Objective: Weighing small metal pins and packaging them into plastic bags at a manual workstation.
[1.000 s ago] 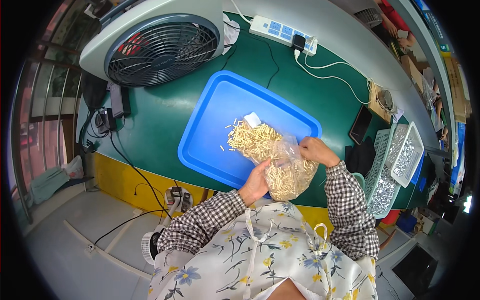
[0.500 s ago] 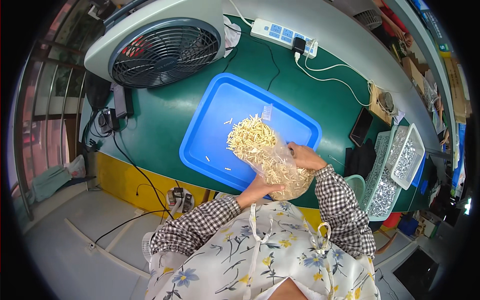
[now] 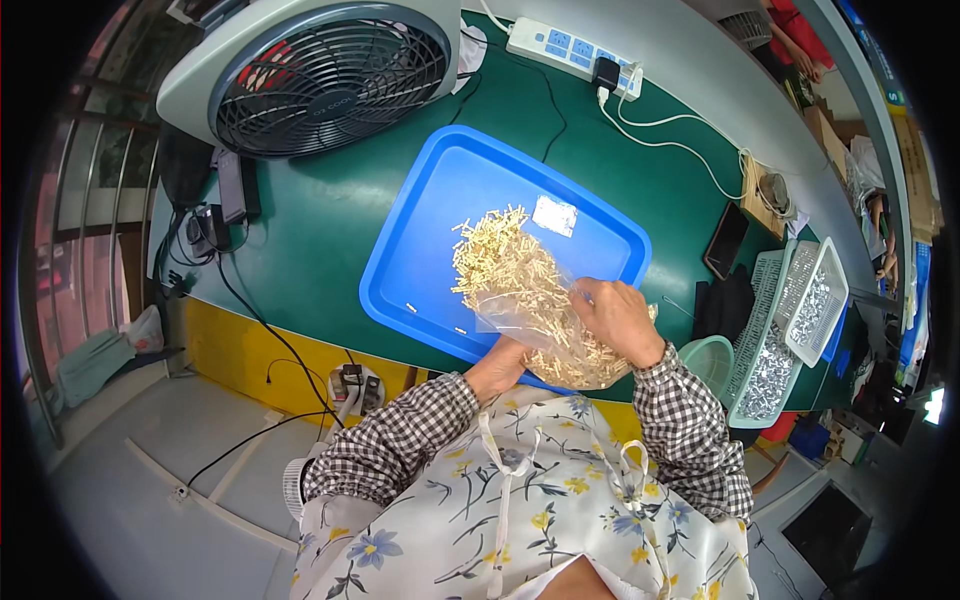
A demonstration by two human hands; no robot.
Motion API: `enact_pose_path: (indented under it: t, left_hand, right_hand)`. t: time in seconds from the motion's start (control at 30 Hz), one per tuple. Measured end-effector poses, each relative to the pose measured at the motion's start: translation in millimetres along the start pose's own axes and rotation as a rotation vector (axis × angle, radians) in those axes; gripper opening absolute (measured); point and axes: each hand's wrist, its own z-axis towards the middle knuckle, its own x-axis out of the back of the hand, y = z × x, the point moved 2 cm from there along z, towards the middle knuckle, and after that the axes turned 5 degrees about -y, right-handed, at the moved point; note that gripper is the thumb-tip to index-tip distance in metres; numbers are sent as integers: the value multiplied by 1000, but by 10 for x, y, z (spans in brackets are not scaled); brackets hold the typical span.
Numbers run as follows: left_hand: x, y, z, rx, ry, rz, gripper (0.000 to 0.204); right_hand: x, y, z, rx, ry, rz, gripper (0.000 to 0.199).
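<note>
A clear plastic bag point(image 3: 575, 352) of small brass-coloured pins lies tilted across the near edge of a blue tray point(image 3: 395, 225). From its mouth, a heap of the pins point(image 3: 495, 255) spreads onto the tray. My right hand point(image 3: 617, 318) is closed on the bag's upper right side, fingers pinching the plastic. Under the bag's near left side, my left hand point(image 3: 500, 366) grips it, its fingers partly hidden beneath. A small white label slip point(image 3: 555, 215) rests on the tray beyond the heap. A few loose pins lie on the tray's left part.
A large fan point(image 3: 330, 85) stands at the back left, a white power strip point(image 3: 570, 52) at the back. To the right are a phone point(image 3: 725, 241), a green round basket point(image 3: 708, 362) and plastic baskets point(image 3: 765, 375) of silvery metal parts. Cables cross the green table point(image 3: 310, 225).
My right hand has shifted over the top of the bag, and my left hand has slid further under it. The label slip now lies flatter and farther right.
</note>
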Motion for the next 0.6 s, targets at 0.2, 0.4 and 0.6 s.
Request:
enact_pose_path:
  t: [0.2, 0.4, 0.6]
  left_hand:
    - [-135, 135, -96, -12, 33, -148, 43]
    - [-219, 182, -134, 25, 4, -293, 49]
    - [-414, 130, -87, 91, -43, -284, 49]
  right_hand:
    - [256, -179, 13, 58, 70, -5, 22]
    - [470, -324, -40, 85, 80, 9, 22]
    - [591, -158, -139, 50, 54, 34, 23]
